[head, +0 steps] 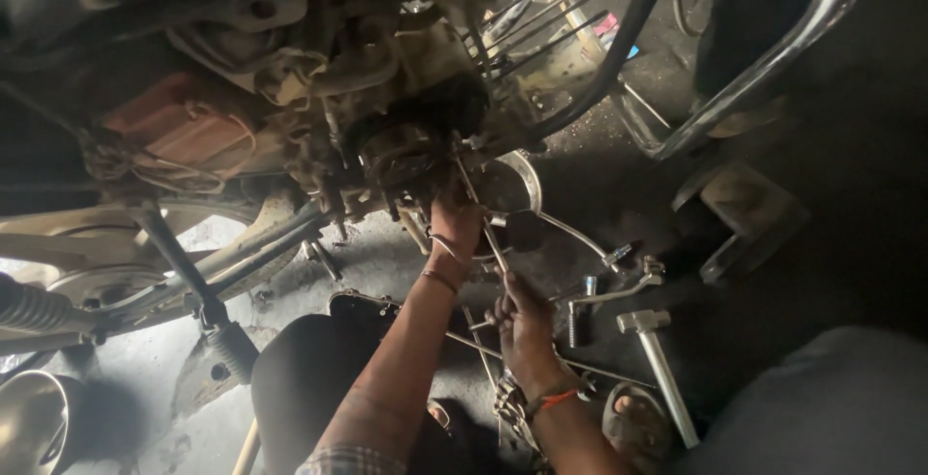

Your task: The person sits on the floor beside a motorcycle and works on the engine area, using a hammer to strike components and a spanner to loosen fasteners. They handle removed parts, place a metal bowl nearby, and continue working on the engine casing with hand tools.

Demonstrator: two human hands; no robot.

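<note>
Nearest the lens, a checked sleeve cuff (350, 460) and 2 bare forearms rise from the bottom edge toward the underside of a motorcycle. Right hand (523, 318), with an orange thread at the wrist, is clenched around the lower end of a long thin metal rod (480, 219), which slants up and left into the engine's side opening (411, 151); holding it low seems to give leverage and keeps the fingers out of the greasy cavity. Left hand (454, 219), wearing a thin bangle, sits higher and touches the rod just below the engine, apparently steadying its tip; whether those fingers close fully around it I cannot tell. Outward from there, the engine block (387, 59) hangs overhead with loose wiring (174, 171) to its left. A T-handled wrench (659, 364) and a kick lever (619, 291) lie on the oily concrete floor (387, 262) near the right hand, within easy reach. A chrome guard bar (773, 59) crosses the upper right, and a shock spring (34, 306) shows at far left.
</note>
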